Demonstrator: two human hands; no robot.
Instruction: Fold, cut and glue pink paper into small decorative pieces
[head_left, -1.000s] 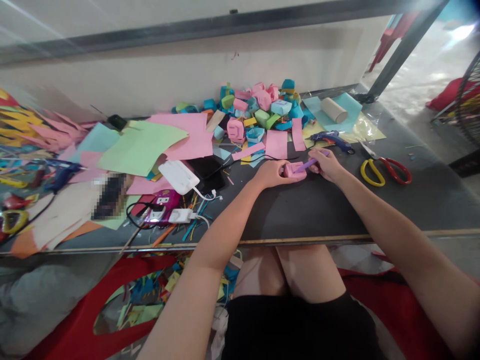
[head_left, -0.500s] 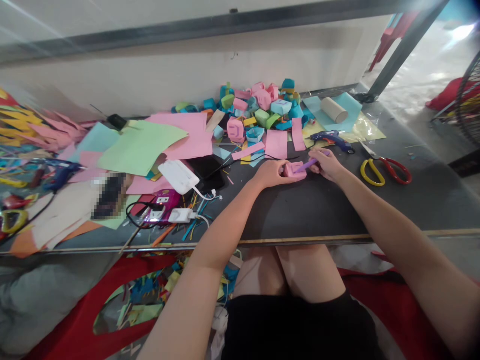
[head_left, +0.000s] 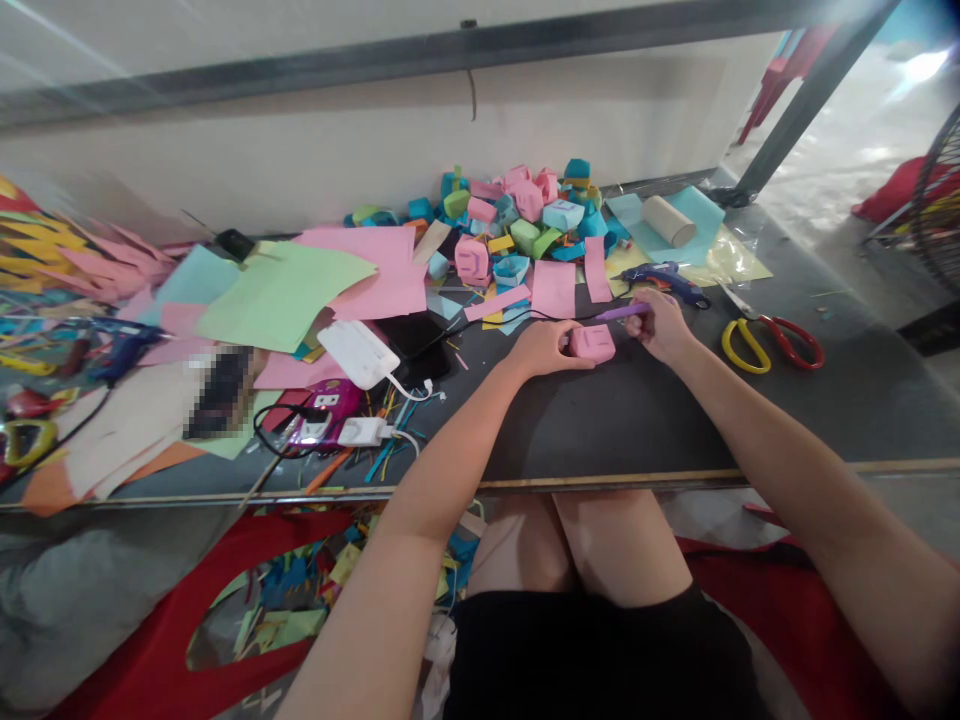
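A small pink paper box (head_left: 592,343) is in my left hand (head_left: 547,347), whose fingers are wrapped round its left side just above the dark tabletop. Faint darker lines show on the box. My right hand (head_left: 660,325) pinches a slim purple marker (head_left: 621,312). The marker lies nearly level, its tip pointing left, behind and above the box and apart from it. Straight behind my hands lie a pink paper rectangle (head_left: 553,288) and a narrow pink strip (head_left: 598,268). Another pink paper box (head_left: 472,259) with purple lines sits at the front of a pile.
Colourful paper boxes (head_left: 525,235) are heaped by the wall. Scissors (head_left: 772,340) and a blue glue gun (head_left: 667,282) lie to the right, near a cardboard tube (head_left: 668,221). On the left are paper sheets (head_left: 285,290), a white power bank (head_left: 358,353) and a purple power strip (head_left: 328,410) with cables.
The purple marker has come off the pink paper box and moved back and slightly right with my right hand. The box has turned in my left hand, showing another face.
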